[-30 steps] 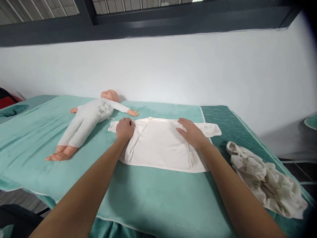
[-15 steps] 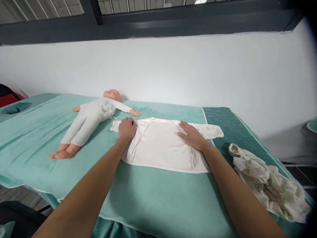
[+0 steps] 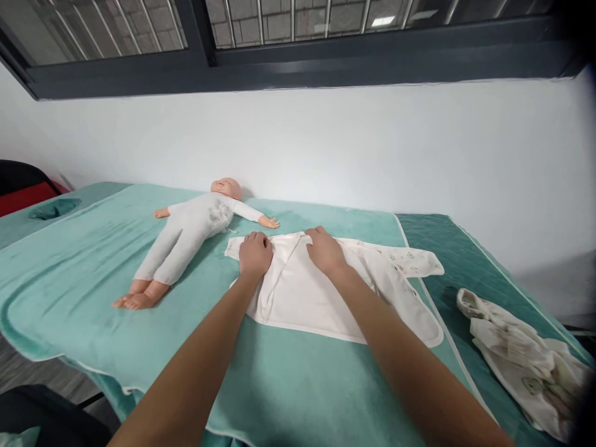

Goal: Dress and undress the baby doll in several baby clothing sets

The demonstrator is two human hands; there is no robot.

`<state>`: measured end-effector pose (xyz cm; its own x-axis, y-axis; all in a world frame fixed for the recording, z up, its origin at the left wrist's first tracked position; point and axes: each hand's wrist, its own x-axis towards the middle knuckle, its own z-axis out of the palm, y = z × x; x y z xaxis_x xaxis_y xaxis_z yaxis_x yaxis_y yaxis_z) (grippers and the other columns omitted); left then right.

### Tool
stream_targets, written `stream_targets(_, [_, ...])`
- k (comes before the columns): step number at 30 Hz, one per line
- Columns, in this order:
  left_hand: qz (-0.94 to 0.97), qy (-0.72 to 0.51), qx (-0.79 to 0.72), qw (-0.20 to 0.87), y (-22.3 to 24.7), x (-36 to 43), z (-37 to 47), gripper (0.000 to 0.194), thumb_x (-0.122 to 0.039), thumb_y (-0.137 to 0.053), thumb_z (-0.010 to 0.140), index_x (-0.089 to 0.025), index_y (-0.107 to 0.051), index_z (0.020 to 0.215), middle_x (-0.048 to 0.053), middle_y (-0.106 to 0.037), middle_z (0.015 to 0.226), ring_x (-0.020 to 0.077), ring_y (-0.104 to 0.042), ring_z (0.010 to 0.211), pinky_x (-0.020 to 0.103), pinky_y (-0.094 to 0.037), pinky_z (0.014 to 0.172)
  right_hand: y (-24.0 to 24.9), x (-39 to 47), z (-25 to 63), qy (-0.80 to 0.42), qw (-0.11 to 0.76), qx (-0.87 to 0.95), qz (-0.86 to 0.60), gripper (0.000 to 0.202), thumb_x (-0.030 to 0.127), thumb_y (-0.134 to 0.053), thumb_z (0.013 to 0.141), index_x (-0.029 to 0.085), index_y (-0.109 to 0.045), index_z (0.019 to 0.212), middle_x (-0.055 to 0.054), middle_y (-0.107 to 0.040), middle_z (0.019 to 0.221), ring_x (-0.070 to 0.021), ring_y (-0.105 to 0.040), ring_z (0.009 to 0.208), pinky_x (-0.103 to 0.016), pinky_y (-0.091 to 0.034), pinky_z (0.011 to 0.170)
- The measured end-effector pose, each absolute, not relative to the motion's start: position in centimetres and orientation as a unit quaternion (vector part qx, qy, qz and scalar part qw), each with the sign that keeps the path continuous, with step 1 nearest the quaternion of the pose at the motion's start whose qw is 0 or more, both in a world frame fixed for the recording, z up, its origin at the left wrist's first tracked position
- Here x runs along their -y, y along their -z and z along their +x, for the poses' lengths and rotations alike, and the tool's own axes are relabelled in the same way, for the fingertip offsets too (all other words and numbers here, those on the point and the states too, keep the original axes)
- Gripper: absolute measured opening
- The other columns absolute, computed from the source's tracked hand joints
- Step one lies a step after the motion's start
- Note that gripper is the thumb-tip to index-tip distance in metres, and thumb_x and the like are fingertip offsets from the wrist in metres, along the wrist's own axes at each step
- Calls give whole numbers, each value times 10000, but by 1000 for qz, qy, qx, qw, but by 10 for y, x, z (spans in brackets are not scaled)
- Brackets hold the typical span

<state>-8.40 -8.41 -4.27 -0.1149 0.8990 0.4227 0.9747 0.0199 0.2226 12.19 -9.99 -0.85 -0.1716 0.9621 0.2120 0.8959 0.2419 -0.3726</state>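
Observation:
A white baby shirt (image 3: 298, 304) lies spread on the green bed cover, its small-print sleeve (image 3: 414, 262) stretched to the right. My left hand (image 3: 256, 253) is closed, fingers curled onto the shirt's left side near the sleeve. My right hand (image 3: 326, 251) rests at the neckline with fingers bent and thumb apart; its fingertips touch the top edge. The right front flap (image 3: 410, 310) is folded outward past my right forearm. Beyond my left hand, a baby doll (image 3: 190, 226) in a white bodysuit lies on its back, one arm reaching close to the shirt.
A crumpled printed baby garment (image 3: 526, 360) lies on the darker green mat (image 3: 433, 236) at right. Behind the bed rise a white wall (image 3: 326, 149) and a barred window (image 3: 288, 37). A black chair (image 3: 51, 416) stands at lower left.
My right hand has moved left from the shirt's right side to the neckline. The right flap now lies opened outward. My left hand stays on the left side; the view has shifted slightly.

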Motion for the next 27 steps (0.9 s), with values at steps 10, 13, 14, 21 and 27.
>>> stream_targets(10, [-661,252,703,75,46,84,-85,166,-237,-439,920,-214,-597,874,79,-656,970,262,-573,981,383,-424,809,45,59,109,-39,222,760,-610,312,301,-348,1004,288,-624,1150,-64,-528,1247,-182,-592,814,-314,-415,651])
stream_targets(13, [-660,251,705,66,45,84,-84,160,-234,-445,917,-216,-595,865,78,-657,962,261,-575,981,383,-424,822,44,51,107,-34,225,768,-599,327,273,-326,1012,259,-640,1100,-74,-571,1154,-181,-581,799,-306,-402,655])
stream_targets(14, [-660,251,705,65,44,84,-84,158,-233,-446,916,-217,-594,863,78,-657,961,261,-575,980,383,-423,825,44,49,106,-32,227,769,-597,329,262,-320,1013,247,-639,1093,-80,-580,1127,-188,-580,816,-307,-402,669])
stream_targets(21, [-660,249,706,62,45,85,-84,155,-232,-447,914,-217,-593,861,83,-655,961,264,-574,984,387,-424,818,48,37,106,-28,248,772,-584,282,209,-358,1000,195,-634,1056,-99,-600,1080,-223,-560,972,-316,-404,816])
stream_targets(27, [-662,248,704,74,45,83,-85,156,-240,-443,914,-225,-587,859,78,-657,965,268,-575,975,385,-423,786,46,40,108,-32,262,769,-582,236,206,-388,987,191,-605,1079,-92,-594,1104,-204,-580,943,-299,-416,816])
